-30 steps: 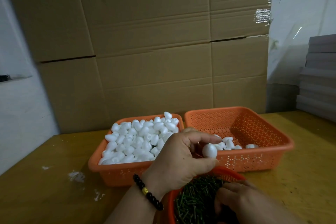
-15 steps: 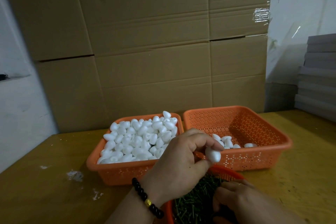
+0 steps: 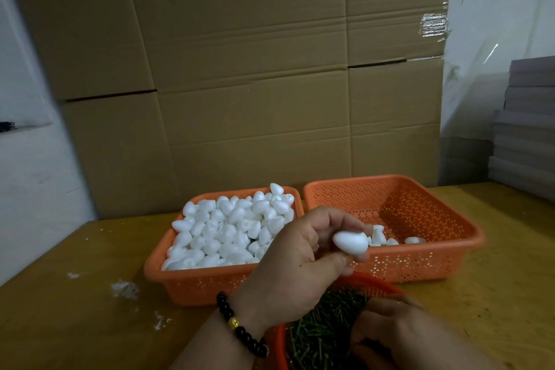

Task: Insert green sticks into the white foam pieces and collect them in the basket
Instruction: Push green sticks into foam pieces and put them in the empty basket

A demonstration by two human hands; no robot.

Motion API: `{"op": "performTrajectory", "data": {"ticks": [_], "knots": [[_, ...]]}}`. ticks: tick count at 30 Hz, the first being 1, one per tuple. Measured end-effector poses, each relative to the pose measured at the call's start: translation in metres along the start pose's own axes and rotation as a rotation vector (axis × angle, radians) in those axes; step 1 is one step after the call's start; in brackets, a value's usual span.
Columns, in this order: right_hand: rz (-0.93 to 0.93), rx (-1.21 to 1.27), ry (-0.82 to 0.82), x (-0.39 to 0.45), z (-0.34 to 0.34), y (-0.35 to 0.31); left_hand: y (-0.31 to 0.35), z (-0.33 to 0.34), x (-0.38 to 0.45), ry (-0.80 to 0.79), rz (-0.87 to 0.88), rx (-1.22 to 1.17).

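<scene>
1. The worktop (image 3: 60, 324) is yellowish wood, scuffed, with white foam crumbs (image 3: 124, 290) scattered at the left.
2. Behind it a wall of stacked cardboard boxes (image 3: 255, 84) fills the room's back; grey slabs (image 3: 528, 129) pile up at right.
3. The left basket (image 3: 192, 288) is heaped with foam pieces (image 3: 228, 228); the right basket (image 3: 420, 267) holds a few.
4. The left hand (image 3: 297, 264) pinches one foam piece (image 3: 350, 242) over the baskets' near edge.
5. The right hand (image 3: 399, 336) curls into the green sticks (image 3: 321, 330) in a round orange bowl (image 3: 372, 283); whether its grip holds one I cannot tell.
</scene>
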State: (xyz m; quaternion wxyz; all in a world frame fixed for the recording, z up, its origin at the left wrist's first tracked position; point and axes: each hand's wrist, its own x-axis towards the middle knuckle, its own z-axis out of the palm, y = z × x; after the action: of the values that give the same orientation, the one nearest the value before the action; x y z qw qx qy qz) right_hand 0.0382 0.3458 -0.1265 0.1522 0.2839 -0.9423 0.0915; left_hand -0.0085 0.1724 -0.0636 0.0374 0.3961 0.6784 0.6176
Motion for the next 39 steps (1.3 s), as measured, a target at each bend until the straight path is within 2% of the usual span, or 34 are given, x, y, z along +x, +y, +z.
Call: {"op": "performTrajectory", "data": {"ticks": [1,3,9,14,18,23,29,35,39], "knots": [[0.042,0.008,-0.010,0.000,-0.002,-0.001,0.000,0.000,0.000,-0.004,-0.001,-0.017],[0.079,0.013,0.088,0.001,-0.005,-0.006,-0.001,0.000,-0.001,-0.014,-0.013,-0.061],[0.063,0.028,0.219,-0.001,0.000,-0.002,-0.003,0.003,-0.001,-0.040,-0.048,-0.181],[0.135,0.055,0.306,-0.002,-0.003,-0.003,-0.008,0.005,0.000,-0.054,-0.120,-0.350],[0.166,0.030,0.523,0.000,-0.004,-0.005,-0.012,0.007,0.001,-0.062,-0.189,-0.514],[0.183,0.150,0.654,0.000,-0.008,-0.009,-0.017,0.005,0.003,-0.019,-0.257,-0.678],[0.253,0.405,0.889,-0.004,-0.014,-0.010,-0.018,0.001,0.004,0.058,-0.395,-0.849],[0.111,0.318,0.926,-0.003,-0.017,-0.009,-0.024,0.008,0.004,0.073,-0.490,-0.841],[0.127,0.339,0.915,-0.004,-0.016,-0.009,-0.024,0.010,0.003,0.063,-0.490,-0.812]]}}
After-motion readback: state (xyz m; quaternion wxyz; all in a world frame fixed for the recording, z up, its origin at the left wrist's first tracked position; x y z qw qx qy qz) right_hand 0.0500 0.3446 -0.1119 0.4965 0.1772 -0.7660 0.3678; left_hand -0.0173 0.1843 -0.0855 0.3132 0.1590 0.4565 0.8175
